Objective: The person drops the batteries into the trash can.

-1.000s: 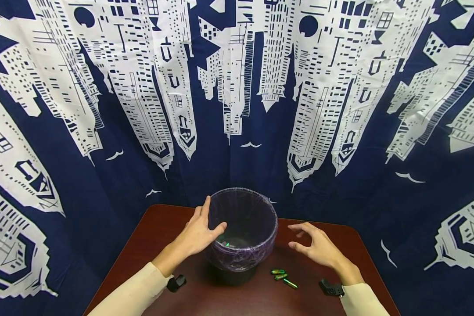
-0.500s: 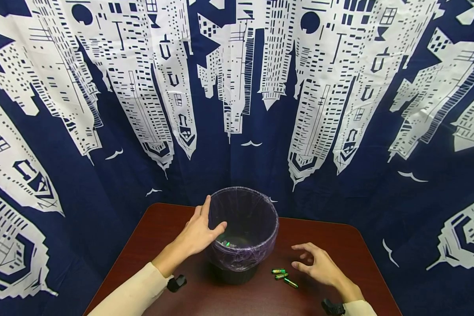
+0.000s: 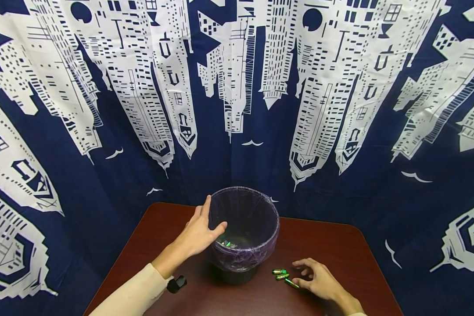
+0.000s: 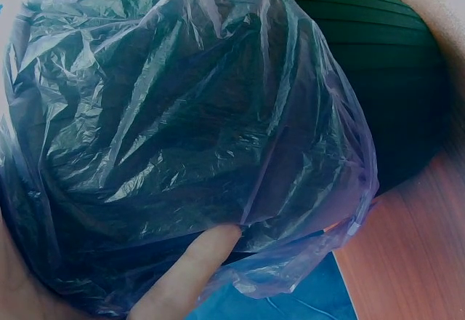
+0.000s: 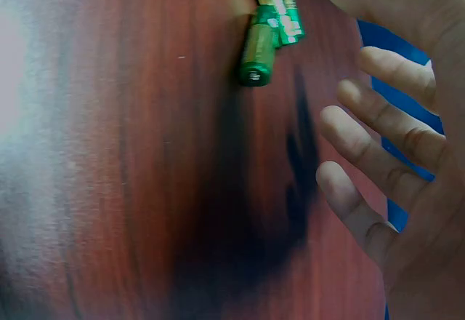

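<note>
A round dark trash can (image 3: 237,277) lined with a thin purple plastic bag (image 3: 241,259) stands on the table. My left hand (image 3: 199,230) holds its left rim, thumb over the inside; in the left wrist view one finger (image 4: 192,269) lies against the bag's outside. Three green-and-gold batteries (image 3: 282,277) lie close together on the table to the can's right. My right hand (image 3: 321,281) hovers beside them with fingers spread and slightly bent. In the right wrist view a gap shows between its thumb and the batteries (image 5: 270,25). Small green and silvery things (image 3: 227,244) lie inside the can.
The dark red wooden table (image 3: 339,245) has rounded far corners. Behind it hangs a navy curtain (image 3: 229,162) printed with white buildings. A black wrist device (image 3: 177,284) sits under my left wrist.
My right hand has come down and towards me, from beside the can's rim to the batteries. My left hand has stayed on the rim.
</note>
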`<state>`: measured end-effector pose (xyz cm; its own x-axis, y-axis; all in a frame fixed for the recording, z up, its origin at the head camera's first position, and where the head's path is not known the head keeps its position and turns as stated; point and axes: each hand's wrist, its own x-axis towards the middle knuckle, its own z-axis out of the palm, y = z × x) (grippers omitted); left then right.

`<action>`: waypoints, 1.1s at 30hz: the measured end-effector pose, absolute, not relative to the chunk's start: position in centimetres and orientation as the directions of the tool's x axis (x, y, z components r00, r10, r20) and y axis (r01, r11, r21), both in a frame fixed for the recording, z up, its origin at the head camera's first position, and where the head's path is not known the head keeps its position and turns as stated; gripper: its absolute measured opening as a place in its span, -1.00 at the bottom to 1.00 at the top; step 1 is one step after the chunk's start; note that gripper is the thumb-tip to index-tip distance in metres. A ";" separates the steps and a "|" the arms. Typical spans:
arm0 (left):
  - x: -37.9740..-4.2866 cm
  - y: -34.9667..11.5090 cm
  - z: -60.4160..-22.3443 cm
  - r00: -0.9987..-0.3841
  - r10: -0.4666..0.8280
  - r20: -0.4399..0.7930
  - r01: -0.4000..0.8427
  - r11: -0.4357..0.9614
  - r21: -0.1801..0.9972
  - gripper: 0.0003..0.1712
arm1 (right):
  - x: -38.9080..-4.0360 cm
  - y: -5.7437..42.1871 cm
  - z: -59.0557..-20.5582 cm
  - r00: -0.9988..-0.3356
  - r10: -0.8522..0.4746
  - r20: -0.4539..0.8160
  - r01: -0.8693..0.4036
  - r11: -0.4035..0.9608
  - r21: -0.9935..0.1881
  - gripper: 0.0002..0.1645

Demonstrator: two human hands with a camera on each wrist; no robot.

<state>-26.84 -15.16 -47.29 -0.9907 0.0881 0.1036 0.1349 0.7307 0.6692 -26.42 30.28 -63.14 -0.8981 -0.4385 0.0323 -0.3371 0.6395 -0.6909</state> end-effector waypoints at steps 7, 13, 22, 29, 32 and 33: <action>-26.8 -15.1 -47.2 -0.990 0.093 0.107 0.141 0.735 0.663 0.34 | -26.1 30.3 -64.1 -0.893 -0.449 0.029 -0.338 0.625 -0.704 -0.50; -26.8 -15.0 -47.2 -0.989 0.096 0.114 0.148 0.737 0.659 0.34 | -26.0 30.1 -64.8 -0.896 -0.445 0.020 -0.332 0.636 -0.697 -0.57; -26.9 -15.1 -47.3 -0.989 0.095 0.116 0.148 0.740 0.656 0.35 | -25.9 29.8 -65.3 -0.892 -0.452 0.004 -0.321 0.628 -0.708 -0.68; -26.9 -15.2 -47.3 -0.991 0.092 0.096 0.132 0.743 0.656 0.35 | -25.8 29.9 -65.3 -0.880 -0.475 -0.027 -0.306 0.610 -0.731 -0.76; -26.9 -15.2 -47.3 -0.991 0.091 0.094 0.131 0.743 0.656 0.35 | -25.8 29.9 -65.4 -0.879 -0.477 -0.024 -0.308 0.606 -0.733 -0.77; -26.9 -15.2 -47.3 -0.991 0.091 0.096 0.132 0.743 0.656 0.35 | -25.8 29.8 -65.4 -0.879 -0.476 -0.023 -0.309 0.607 -0.732 -0.78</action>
<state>-26.87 -15.20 -47.25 -0.9911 0.0915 0.0963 0.1323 0.7434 0.6556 -25.77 29.85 -65.42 -0.8793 -0.4757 -0.0226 -0.3093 0.6066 -0.7323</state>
